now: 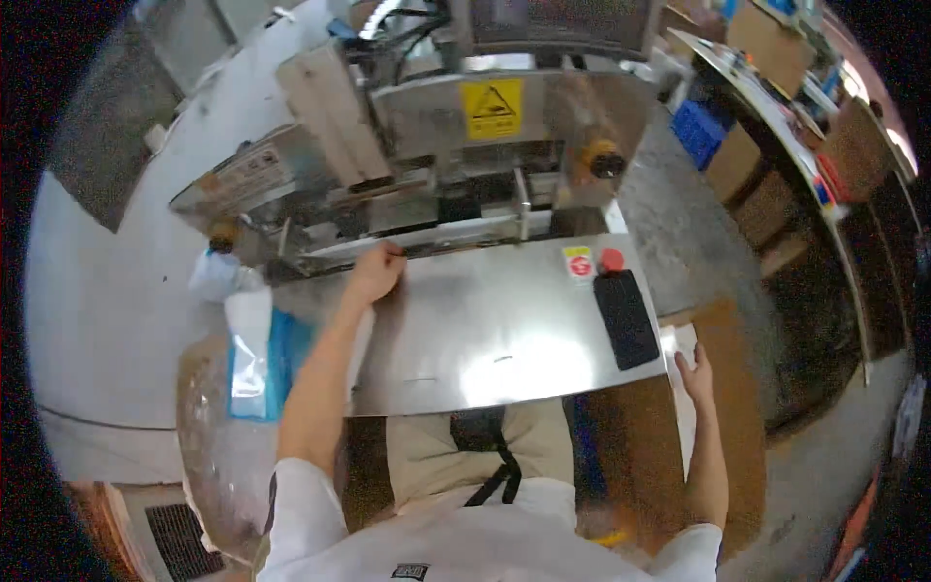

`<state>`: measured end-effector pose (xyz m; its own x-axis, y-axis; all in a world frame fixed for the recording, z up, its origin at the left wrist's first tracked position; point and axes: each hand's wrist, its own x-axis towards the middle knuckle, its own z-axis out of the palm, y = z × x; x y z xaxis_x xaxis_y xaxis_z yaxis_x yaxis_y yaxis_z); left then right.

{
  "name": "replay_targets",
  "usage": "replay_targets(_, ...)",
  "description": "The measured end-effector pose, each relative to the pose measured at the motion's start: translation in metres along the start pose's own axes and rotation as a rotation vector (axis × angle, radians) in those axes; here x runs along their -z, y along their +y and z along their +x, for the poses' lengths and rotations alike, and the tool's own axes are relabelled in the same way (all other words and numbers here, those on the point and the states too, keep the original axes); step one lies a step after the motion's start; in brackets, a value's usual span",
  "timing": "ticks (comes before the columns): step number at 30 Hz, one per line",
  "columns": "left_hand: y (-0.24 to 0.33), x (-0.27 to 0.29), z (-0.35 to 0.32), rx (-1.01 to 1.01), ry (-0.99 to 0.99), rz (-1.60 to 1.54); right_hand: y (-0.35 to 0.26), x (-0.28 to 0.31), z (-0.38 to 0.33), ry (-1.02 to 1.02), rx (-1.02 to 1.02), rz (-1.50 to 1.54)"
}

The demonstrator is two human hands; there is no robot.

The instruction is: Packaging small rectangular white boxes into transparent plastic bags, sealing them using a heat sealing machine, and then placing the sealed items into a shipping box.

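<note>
Shirt: white, your shirt (pixel 465 543) lies closest, with beige trousers (pixel 538 436) just beyond it.
Right hand: your right hand (pixel 697 378) is low at the right, forearm reaching forward, thumb standing apart from the fingers; the grip is open, though contact with the strip is unclear.
White strip: the strip (pixel 684 412) lies beside that hand and forearm, over brown cardboard (pixel 635 436), to the right of the table. It looks light, thin and fairly smooth, likely to bend; a gentle pinch on its long edge should suit it.
Packet: a blue-and-white packet (pixel 250 359) sits left of your left forearm, probably soft and slippery.
Table: bare steel (pixel 456 320), shiny, with a black slab (pixel 626 320) and red button (pixel 612 259) at its right.
Left hand: your left hand (pixel 373 276) rests at the table's far edge, arm extended, fingers curled; you cannot tell whether they pinch anything.
Machine: its slot (pixel 456 233) runs just past those fingertips, beneath a yellow warning sign (pixel 492 109).
</note>
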<state>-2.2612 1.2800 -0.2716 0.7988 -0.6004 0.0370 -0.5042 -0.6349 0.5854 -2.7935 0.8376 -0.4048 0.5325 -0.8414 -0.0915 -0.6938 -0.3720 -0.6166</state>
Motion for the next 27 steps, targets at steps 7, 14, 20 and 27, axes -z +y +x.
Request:
replay_targets(7,-0.005,0.021,-0.019,0.052,0.052,-0.031,-0.063,-0.024,0.024,-0.489,-0.122,-0.133)
replay_targets(14,0.022,0.057,-0.095,-0.074,0.289,-0.383,-0.079,-0.009,-0.029,-0.097,0.162,0.198)
replay_targets(20,-0.103,0.240,-0.247,0.078,0.782,-0.871,-0.113,0.037,-0.088,0.033,-0.003,0.619)
replay_targets(27,-0.269,0.231,-0.400,0.392,0.612,1.098,-0.167,0.022,-0.093,0.019,0.163,0.697)
